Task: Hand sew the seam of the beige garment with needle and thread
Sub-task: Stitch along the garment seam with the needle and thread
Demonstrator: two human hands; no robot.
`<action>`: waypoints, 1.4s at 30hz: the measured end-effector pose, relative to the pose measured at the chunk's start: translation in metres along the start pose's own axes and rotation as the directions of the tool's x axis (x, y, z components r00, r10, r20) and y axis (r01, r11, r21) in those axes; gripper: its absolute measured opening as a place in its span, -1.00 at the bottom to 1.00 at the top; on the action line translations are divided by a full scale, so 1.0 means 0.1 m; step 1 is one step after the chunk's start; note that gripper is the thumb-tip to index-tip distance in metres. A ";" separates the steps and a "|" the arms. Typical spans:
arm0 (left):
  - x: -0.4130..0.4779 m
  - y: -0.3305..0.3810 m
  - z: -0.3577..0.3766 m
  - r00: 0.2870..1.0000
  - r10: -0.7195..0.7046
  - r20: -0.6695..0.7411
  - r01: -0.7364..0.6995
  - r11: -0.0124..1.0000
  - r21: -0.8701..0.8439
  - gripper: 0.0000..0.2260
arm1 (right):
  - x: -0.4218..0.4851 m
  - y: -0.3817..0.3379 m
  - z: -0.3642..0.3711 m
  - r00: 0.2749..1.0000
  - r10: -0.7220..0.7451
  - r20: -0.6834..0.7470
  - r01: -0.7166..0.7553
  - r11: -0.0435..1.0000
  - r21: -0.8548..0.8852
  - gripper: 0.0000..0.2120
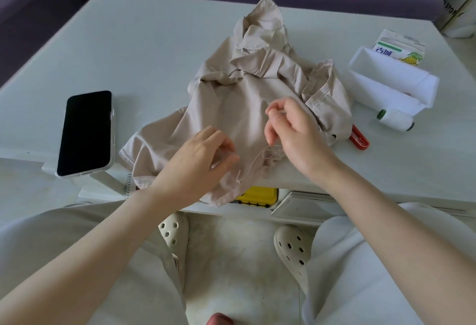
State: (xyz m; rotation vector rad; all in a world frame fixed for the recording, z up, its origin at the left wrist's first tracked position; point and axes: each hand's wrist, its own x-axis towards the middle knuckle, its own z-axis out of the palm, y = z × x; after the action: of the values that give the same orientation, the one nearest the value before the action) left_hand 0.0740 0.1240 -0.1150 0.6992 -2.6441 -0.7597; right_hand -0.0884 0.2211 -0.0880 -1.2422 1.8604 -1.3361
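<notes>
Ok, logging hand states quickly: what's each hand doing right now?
Left hand: pinching the beige garment.
Right hand: fingertips pinched, apparently on the needle; too small to confirm.

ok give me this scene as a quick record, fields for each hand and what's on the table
left hand: grips near edge of garment
right hand: pinches thread above the garment
needle: too small to see
left of garment: phone, screen dark
right of garment: spool, white box, carton
</notes>
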 end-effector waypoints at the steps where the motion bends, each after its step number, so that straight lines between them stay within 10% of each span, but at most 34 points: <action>1: 0.02 0.03 0.04 1.000 -0.012 0.012 0.012 1.000 -0.021 -0.80 | 0.01 -0.04 -0.03 0.999 0.030 -0.020 -0.028 0.995 0.096 -0.81; 8: 0.22 0.43 0.11 0.981 0.053 0.186 0.063 0.820 -0.569 -0.38 | 0.00 -0.27 -0.23 0.990 0.066 0.126 -0.127 0.807 0.577 -0.77; 12: 0.26 0.62 0.08 0.949 0.078 0.306 0.204 0.588 -0.782 -0.54 | -0.03 -0.32 -0.29 0.990 0.122 0.067 -0.139 0.825 0.548 -0.79; 15: 0.27 0.57 0.01 0.964 0.013 0.267 0.205 0.604 -0.770 -0.77 | -0.04 -0.28 -0.42 0.975 0.218 -0.034 -0.159 0.802 0.576 -0.74; 20: 0.20 0.42 -0.14 0.971 -0.046 0.233 0.224 0.508 -0.832 -0.74 | -0.01 -0.01 -0.72 0.866 0.497 -0.058 -0.034 0.175 0.984 -0.72; 22: 0.15 0.35 -0.22 0.973 -0.059 0.221 0.222 0.482 -0.848 -0.75 | -0.06 0.10 -0.80 0.825 0.561 -0.068 -0.071 0.223 0.972 -0.71; 27: 0.09 0.30 -0.47 0.990 -0.089 0.110 0.138 0.420 -0.897 -0.70 | -0.18 0.24 -0.67 0.838 0.484 -0.250 -0.335 0.820 0.465 -0.76; 29: 0.06 0.35 -0.61 0.994 -0.085 0.063 0.093 0.413 -0.906 -0.72 | -0.22 0.28 -0.60 0.877 0.409 -0.252 -0.380 0.911 0.157 -0.82; 37: -0.17 0.42 -0.88 0.996 -0.070 0.046 0.082 0.691 -0.719 -0.73 | -0.47 0.37 -0.53 0.943 0.281 -0.180 -0.332 0.847 -0.415 -0.82; 42: -0.25 0.19 -0.74 0.990 -0.134 0.044 0.135 0.990 -0.041 -0.82 | -0.57 0.40 -0.56 0.962 0.201 -0.188 -0.274 0.747 -0.606 -0.84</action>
State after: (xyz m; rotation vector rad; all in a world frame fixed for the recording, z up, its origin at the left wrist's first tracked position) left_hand 0.1183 0.1211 -0.0475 0.8657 -2.6288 -0.8752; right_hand -0.1244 0.3005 -0.1096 -1.1752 2.5720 -0.6551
